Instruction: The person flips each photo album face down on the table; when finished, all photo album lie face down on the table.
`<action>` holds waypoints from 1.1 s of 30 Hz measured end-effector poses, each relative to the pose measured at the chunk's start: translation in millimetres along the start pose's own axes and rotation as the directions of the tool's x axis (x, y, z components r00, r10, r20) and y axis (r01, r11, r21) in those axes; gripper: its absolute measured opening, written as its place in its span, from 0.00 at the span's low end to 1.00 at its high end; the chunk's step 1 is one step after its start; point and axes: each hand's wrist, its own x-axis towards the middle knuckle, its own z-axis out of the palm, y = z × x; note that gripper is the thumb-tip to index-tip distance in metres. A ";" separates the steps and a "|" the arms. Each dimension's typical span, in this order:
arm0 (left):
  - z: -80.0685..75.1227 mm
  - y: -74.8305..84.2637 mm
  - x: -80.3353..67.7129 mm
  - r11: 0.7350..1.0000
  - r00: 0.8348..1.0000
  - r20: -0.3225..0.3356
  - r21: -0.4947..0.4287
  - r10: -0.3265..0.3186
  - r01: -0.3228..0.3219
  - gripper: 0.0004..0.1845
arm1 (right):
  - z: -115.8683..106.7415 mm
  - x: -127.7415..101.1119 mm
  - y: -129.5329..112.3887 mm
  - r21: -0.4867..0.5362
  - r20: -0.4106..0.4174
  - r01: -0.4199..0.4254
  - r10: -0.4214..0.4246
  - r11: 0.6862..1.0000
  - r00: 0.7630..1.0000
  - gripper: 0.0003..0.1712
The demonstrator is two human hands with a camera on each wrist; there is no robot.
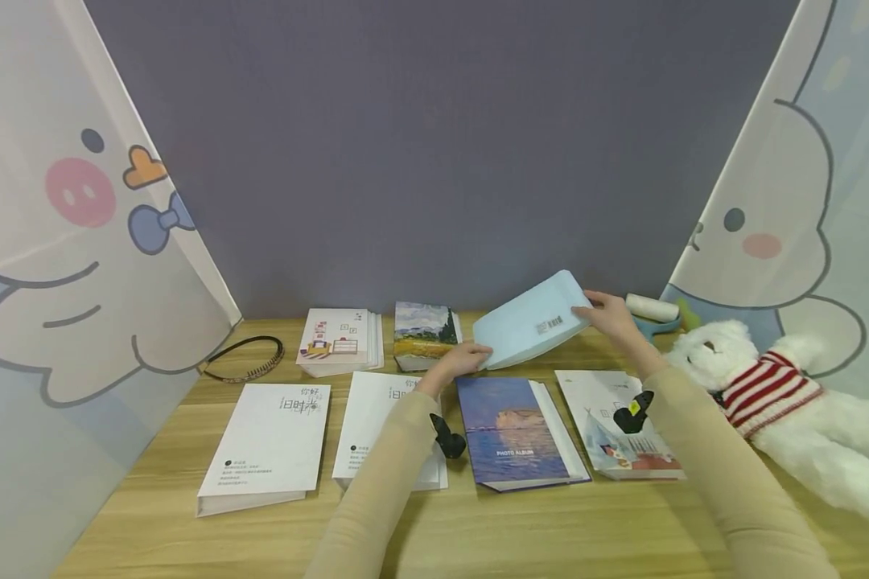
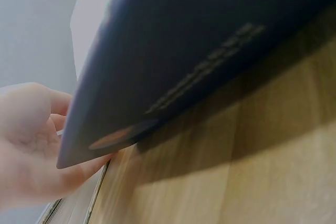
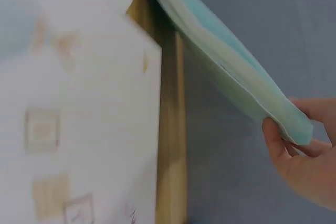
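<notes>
Both arms wear long, close-fitting beige sleeves that end at the wrists. The left hand and right hand are bare. A small black device is strapped under each wrist, the right one bearing a yellow mark.

Even, soft light fills the head view, edges bowed by the wide lens. Both wrist views are blurred; the lifted pale blue book shadows (darkly) the light wooden surface.
</notes>
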 end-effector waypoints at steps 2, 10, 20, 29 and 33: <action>-0.4 -0.6 -1.2 1.000 1.000 0.007 -0.007 -0.003 0.003 0.21 | -3.5 0.3 6.0 -0.029 0.024 -0.015 0.015 0.999 1.000 0.40; -1.4 -0.7 -3.5 1.000 1.000 0.018 0.010 -0.001 0.001 0.22 | -10.3 5.0 35.7 -0.072 0.112 -0.067 0.075 0.995 0.991 0.42; -0.3 -2.5 -0.6 0.999 0.999 0.030 0.037 0.032 -0.033 0.22 | -8.8 8.5 59.5 -0.214 0.135 -0.008 0.038 0.977 0.990 0.35; 1.9 -3.1 0.7 0.997 0.999 0.012 0.070 0.042 -0.042 0.21 | -8.5 6.2 65.9 -0.224 0.184 0.016 0.026 0.974 0.983 0.27; 1.6 -1.2 -1.2 0.995 0.999 0.022 0.090 0.041 -0.043 0.20 | -9.8 2.7 66.4 -0.266 0.296 0.034 0.049 0.963 0.954 0.30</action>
